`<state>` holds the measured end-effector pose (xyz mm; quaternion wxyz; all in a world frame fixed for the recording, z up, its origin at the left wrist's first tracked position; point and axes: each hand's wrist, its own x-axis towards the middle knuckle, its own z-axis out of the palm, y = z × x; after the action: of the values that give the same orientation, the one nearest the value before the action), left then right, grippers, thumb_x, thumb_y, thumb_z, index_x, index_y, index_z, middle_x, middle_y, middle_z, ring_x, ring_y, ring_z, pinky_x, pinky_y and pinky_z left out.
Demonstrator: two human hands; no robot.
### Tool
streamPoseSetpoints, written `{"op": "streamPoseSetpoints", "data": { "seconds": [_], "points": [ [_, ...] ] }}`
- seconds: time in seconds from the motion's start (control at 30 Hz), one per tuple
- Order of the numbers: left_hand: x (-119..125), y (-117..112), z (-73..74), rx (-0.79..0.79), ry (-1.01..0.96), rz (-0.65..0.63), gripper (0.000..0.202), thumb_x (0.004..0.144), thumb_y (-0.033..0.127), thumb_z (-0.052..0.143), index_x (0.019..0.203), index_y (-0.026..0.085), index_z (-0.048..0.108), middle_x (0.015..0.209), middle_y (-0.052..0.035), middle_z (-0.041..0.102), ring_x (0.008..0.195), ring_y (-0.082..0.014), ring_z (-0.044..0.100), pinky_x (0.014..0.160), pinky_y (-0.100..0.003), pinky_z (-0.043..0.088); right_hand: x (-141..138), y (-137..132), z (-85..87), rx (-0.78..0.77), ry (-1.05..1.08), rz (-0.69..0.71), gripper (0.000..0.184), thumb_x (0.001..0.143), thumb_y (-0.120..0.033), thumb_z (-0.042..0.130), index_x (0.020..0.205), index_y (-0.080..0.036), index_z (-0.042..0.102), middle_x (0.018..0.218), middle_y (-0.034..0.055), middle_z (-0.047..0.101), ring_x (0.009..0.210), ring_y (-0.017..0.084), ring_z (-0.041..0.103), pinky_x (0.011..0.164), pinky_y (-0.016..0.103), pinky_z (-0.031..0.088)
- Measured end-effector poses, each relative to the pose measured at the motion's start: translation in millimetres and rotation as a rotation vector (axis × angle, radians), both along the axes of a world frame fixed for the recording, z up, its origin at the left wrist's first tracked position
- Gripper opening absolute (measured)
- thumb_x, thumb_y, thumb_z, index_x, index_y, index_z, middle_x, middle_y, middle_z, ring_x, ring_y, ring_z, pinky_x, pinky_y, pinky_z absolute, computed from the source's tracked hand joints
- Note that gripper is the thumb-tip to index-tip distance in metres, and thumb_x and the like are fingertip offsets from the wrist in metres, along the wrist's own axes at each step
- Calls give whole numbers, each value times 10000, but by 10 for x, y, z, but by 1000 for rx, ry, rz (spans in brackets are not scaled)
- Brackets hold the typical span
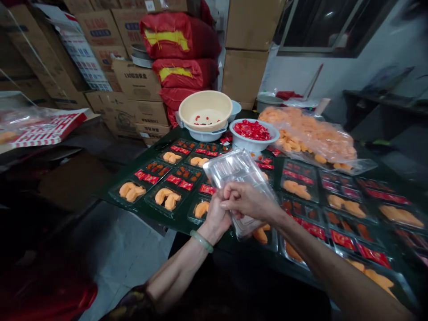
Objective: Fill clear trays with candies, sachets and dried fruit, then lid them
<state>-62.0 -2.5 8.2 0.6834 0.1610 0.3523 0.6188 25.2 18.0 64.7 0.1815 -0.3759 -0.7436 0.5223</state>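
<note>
Both my hands meet over the near edge of a dark table (pixel 110 189). My left hand (pixel 217 214), with a green bangle on its wrist, and my right hand (pixel 249 200) are closed round a stack of clear plastic tray lids (pixel 234 169), which tilts up and away from me. Under and around the stack lie several dark compartment trays (pixel 167 198) filled with orange pieces, red sachets and small dark pieces.
A white bowl of red sachets (pixel 253 133) and a cream basin (pixel 205 109) stand at the table's far side. A clear bag of orange pieces (pixel 310 133) lies at the back right. Cardboard boxes (pixel 137 80) and red sacks (pixel 180 42) are piled behind.
</note>
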Motion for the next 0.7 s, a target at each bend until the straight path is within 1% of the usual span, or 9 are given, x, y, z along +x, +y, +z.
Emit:
{"op": "streamPoseSetpoints", "data": {
  "seconds": [0.07, 0.13, 0.23, 0.4, 0.53, 0.6, 0.63, 0.67, 0.7],
  "points": [
    [-9, -13, -8, 39, 7, -63, 380, 618, 487, 658, 475, 157, 536, 332, 3, 432, 276, -120, 418, 325, -251, 328, 20, 54, -48, -162, 76, 38, 170, 740, -244, 587, 687, -202, 431, 418, -94, 482, 366, 74, 440, 392, 176, 354],
    [-16, -14, -15, 62, 0, -90, 473, 643, 580, 614, 448, 158, 525, 305, -4, 406, 254, -125, 411, 305, -255, 325, 38, 82, -87, -208, 122, 56, 169, 747, -271, 596, 695, -196, 453, 436, -81, 521, 372, 73, 465, 386, 173, 374],
    [-25, -1, -27, 57, -36, -72, 551, 647, 664, 579, 439, 159, 506, 300, -7, 404, 242, -123, 401, 288, -253, 314, 49, 95, -117, -235, 154, 67, 162, 754, -293, 600, 711, -188, 484, 461, -73, 543, 387, 73, 494, 387, 175, 394],
    [-42, 16, -30, 51, -65, -75, 525, 665, 632, 593, 468, 155, 496, 302, -6, 409, 240, -121, 396, 294, -248, 299, 50, 115, -99, -253, 148, 73, 152, 752, -290, 602, 707, -180, 507, 476, -69, 549, 409, 76, 526, 397, 179, 421],
    [-50, 21, -1, 15, -75, -52, 477, 684, 599, 598, 528, 159, 504, 322, 10, 415, 269, -103, 400, 343, -241, 316, 52, 134, -70, -254, 124, 72, 142, 756, -287, 580, 697, -182, 505, 468, -65, 540, 411, 79, 524, 405, 183, 419],
    [-40, 33, 4, -29, -82, -47, 448, 692, 561, 600, 522, 158, 504, 328, 11, 412, 281, -102, 394, 364, -247, 322, 38, 110, -68, -224, 84, 73, 140, 777, -294, 547, 705, -185, 495, 480, -61, 536, 417, 85, 524, 417, 192, 412],
    [-31, 43, 2, -58, -85, -12, 418, 699, 519, 604, 517, 156, 507, 341, 9, 423, 297, -104, 403, 378, -250, 331, 23, 83, -70, -162, 38, 55, 134, 792, -286, 522, 708, -187, 489, 494, -54, 540, 426, 89, 524, 425, 195, 403],
    [-20, 54, -1, -84, -85, 43, 375, 706, 465, 607, 520, 154, 513, 369, 6, 452, 327, -106, 427, 402, -251, 349, 2, 48, -74, -49, -35, 12, 125, 807, -269, 494, 714, -186, 488, 520, -39, 554, 446, 96, 527, 440, 200, 391],
    [-8, 65, -4, -108, -85, 115, 322, 709, 403, 611, 529, 153, 519, 408, 6, 485, 370, -105, 456, 437, -247, 373, -23, 6, -78, 104, -140, -46, 114, 819, -244, 467, 727, -183, 496, 559, -15, 577, 479, 106, 536, 461, 209, 376]
  ]
}}
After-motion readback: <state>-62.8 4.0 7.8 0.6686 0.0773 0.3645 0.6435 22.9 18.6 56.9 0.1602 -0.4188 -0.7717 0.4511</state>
